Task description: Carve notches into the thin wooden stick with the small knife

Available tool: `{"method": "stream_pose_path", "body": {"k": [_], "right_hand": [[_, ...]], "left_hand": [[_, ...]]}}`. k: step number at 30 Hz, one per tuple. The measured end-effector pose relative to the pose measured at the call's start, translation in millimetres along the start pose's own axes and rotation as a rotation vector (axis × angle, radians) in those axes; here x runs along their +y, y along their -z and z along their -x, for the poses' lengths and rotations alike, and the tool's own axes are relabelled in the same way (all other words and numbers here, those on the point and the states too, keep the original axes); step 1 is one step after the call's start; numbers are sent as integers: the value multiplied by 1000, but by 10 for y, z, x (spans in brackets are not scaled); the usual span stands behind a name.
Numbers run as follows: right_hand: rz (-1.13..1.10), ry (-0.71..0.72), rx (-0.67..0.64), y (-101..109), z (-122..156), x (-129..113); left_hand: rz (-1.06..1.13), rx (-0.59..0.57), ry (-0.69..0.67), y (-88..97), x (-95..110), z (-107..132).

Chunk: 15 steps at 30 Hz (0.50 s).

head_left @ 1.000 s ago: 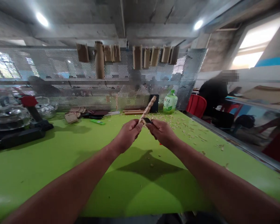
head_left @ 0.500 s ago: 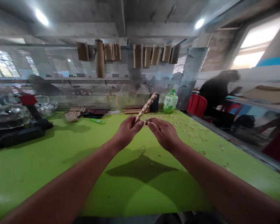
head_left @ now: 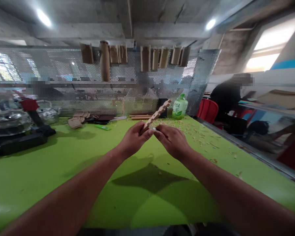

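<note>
Woodcarving workshop — carved stick point(head_left: 157, 114), shavings point(head_left: 186, 131) on green workbench point(head_left: 64, 183)

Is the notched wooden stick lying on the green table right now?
No, the notched wooden stick is held up above the green table, gripped in the left hand.

"Anything legible, field check?"

"One label: green plastic bottle point(head_left: 180, 107), one o'clock in view. Green-and-white wrapper, large Chinese characters down it. First reads 绿, 'green'; the next is unclear."

"Any other writing?"

"None I can read; other markings are too small or blurred."
</note>
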State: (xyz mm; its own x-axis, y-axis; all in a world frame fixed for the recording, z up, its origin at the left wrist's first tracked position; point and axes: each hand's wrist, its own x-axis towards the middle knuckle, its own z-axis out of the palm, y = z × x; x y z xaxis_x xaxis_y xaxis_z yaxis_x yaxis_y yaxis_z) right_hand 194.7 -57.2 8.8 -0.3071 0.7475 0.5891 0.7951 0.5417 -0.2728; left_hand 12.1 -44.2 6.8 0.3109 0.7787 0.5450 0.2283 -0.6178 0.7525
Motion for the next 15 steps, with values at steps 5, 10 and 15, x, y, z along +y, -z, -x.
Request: {"method": "stream_pose_path", "body": {"k": [5, 10, 15], "right_hand": [[-9, 20, 11, -1, 7, 1], [3, 21, 2, 2, 9, -8], [78, 56, -48, -46, 29, -7]], "left_hand": [[-36, 6, -2, 5, -6, 0], [-47, -10, 7, 16, -10, 2], [-306, 42, 21, 32, 20, 33]]}}
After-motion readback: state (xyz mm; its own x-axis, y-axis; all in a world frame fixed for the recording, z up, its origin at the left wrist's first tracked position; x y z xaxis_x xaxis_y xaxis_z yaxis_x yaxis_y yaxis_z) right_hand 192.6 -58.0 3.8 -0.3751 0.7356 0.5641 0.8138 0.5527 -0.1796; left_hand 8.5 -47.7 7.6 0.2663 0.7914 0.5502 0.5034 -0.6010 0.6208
